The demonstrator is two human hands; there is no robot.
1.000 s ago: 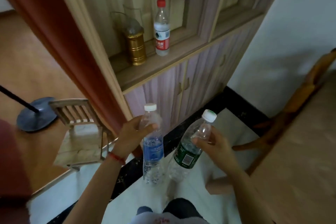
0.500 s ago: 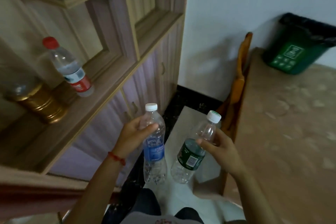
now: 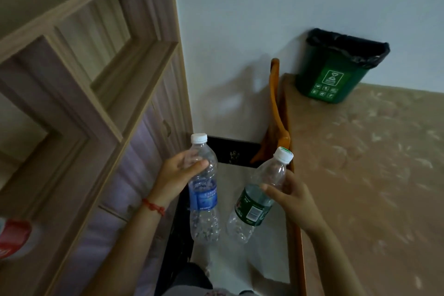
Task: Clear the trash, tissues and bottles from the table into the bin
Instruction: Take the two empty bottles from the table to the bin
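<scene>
My left hand [image 3: 179, 174] grips an empty clear bottle with a blue label [image 3: 204, 197] by its upper part, held upright over the floor. My right hand [image 3: 289, 196] grips a second empty clear bottle with a green label [image 3: 252, 209], tilted with its white cap toward the upper right. The two bottles hang side by side, apart. A green bin [image 3: 336, 72] lined with a black bag stands at the table's [image 3: 374, 175] far left corner against the wall, well beyond both hands.
A wooden cabinet with shelves [image 3: 96, 94] fills the left side. A red-labelled bottle [image 3: 14, 238] shows at the left edge. A wooden chair back [image 3: 276, 108] leans between wall and table edge. Pale floor tiles lie below the bottles.
The view has swung right: the shelf with the red-capped bottle and brass jar slid off left, and the bin and table came further into view. Both hands keep their bottles.
</scene>
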